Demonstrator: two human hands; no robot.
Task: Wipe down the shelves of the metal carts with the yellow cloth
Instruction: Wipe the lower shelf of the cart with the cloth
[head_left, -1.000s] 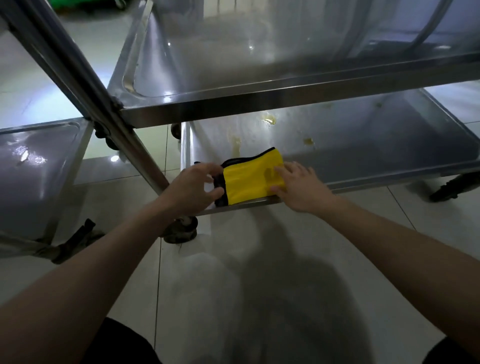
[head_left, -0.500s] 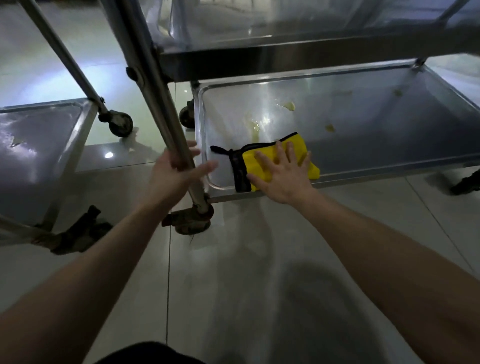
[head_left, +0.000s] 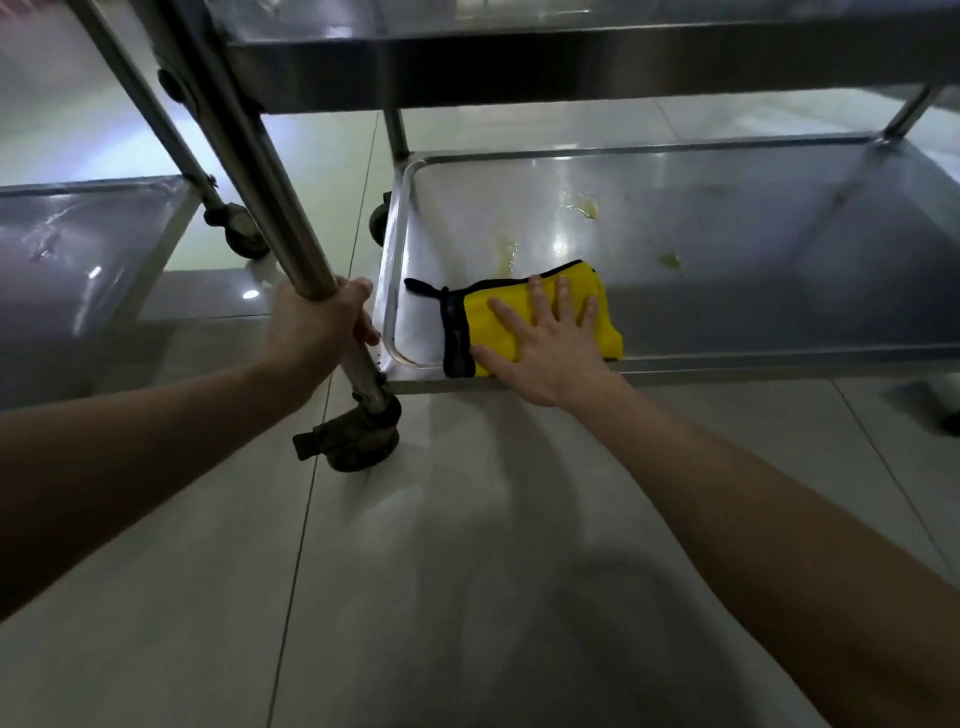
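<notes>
There are 2 metal carts (head_left: 571, 154), 1 yellow cloth (head_left: 609, 327), 2 hands (head_left: 550, 351) and 3 yellowish stains (head_left: 584, 209).

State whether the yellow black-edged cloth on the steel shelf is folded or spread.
Folded: the yellow black-edged cloth is a compact pad under the right hand, edging doubled at one end.

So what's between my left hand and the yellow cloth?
In the head view, just the bottom shelf's raised rim and bare steel separate the left hand from the yellow cloth.

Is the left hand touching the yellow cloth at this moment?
No, the left hand grips the cart's upright post, while only the right hand presses flat on the yellow cloth.
</notes>
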